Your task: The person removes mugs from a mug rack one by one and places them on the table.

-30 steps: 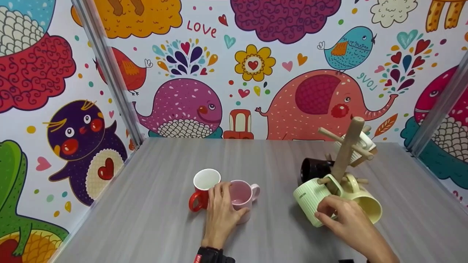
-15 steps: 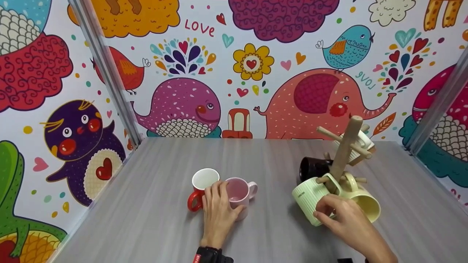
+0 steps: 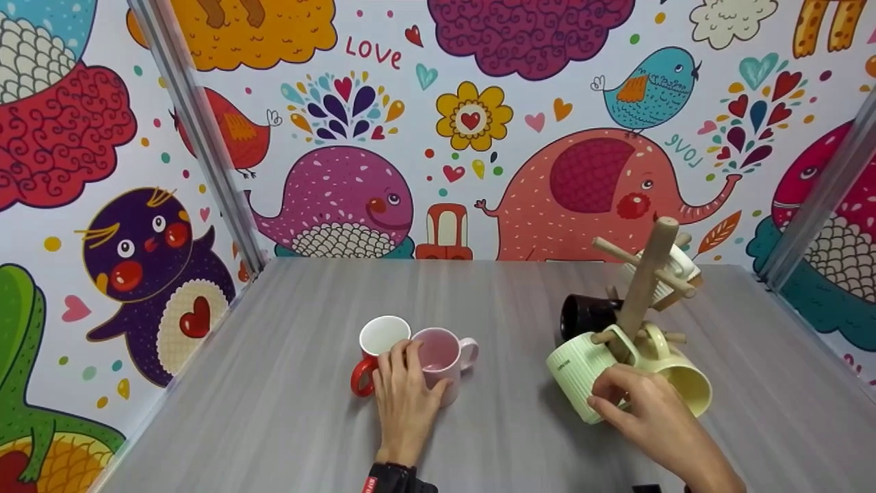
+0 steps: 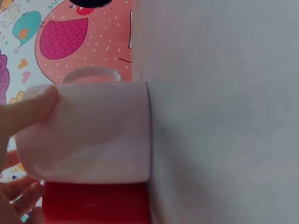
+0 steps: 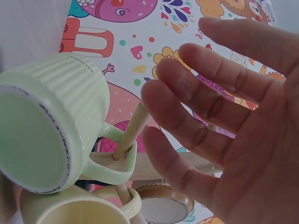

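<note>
Cartoon-animal walls ring grey table (image 3: 287,411). Wooden mug tree (image 3: 643,291) far right carries four mugs; right hand (image 3: 640,404), fingers relaxed, beside hung green mug (image 3: 582,373). Left hand (image 3: 405,400) grips pink mug (image 3: 441,359) on table centre; red mug (image 3: 375,352) touching it, both not yet hung.

pink mug (image 3: 441,356): glossy ceramic | green mug (image 3: 578,373): ribbed, matt | rack (image 3: 643,287): bare wood | table (image 3: 308,424): matt woodgrain

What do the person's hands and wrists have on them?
Both hands are bare, no gloves or rings in view. The left hand has a black wrist strap with a small red tag. The right hand shows only a dark edge at the frame's bottom.
</note>
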Available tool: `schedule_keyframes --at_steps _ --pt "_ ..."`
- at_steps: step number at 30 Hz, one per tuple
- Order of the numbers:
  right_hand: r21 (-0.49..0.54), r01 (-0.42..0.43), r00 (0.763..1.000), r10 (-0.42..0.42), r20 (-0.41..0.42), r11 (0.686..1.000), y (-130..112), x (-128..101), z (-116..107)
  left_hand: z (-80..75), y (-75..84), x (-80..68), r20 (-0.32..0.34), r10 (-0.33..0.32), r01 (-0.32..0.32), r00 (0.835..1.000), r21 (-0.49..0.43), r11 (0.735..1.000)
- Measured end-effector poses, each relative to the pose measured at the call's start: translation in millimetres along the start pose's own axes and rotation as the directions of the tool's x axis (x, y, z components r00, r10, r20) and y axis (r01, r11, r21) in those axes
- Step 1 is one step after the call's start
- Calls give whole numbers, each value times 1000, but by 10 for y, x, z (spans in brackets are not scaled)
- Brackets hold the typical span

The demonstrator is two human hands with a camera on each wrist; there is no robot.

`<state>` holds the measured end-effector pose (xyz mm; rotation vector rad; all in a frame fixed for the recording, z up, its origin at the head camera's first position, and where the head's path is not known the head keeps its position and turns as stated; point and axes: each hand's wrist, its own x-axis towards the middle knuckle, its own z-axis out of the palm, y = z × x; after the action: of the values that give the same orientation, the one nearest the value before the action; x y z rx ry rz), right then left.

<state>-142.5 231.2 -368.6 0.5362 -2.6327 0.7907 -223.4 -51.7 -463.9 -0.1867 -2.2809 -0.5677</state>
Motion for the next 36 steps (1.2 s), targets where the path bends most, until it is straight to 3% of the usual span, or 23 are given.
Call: schedule_keyframes --at_steps 7,15,19,22,24,27,31,33,36 --pt "-9 37 998 -37 -44 999 10 -8 15 8 5 -14 -20 -22 22 1000 -1 1000" --pt "-4 -10 1000 10 7 1000 -5 4 -3 -41 32 15 -24 -13 13 1000 -25 1000" --pt "-9 -22 1000 23 12 1000 -11 9 -5 -121 75 60 -52 63 -68 997 -112 991" --pt "-8 -18 1000 18 5 1000 -10 9 -1 -191 117 88 -1 170 -168 985 -173 971" --pt "-5 -4 1000 4 -7 1000 -6 4 3 -235 144 95 68 239 -222 969 -193 956" --pt "-4 17 1000 -17 -25 1000 1 -1 9 -305 176 95 213 301 -263 930 -191 946" --pt "-4 21 999 -21 -33 1000 5 -7 7 -393 201 91 429 298 -226 853 -211 951" --pt "-5 21 999 -21 -32 1000 6 -9 5 -429 211 92 503 283 -192 817 -225 955" --pt "-9 22 999 -22 -33 1000 11 -10 2 -459 228 98 549 269 -167 791 -229 959"
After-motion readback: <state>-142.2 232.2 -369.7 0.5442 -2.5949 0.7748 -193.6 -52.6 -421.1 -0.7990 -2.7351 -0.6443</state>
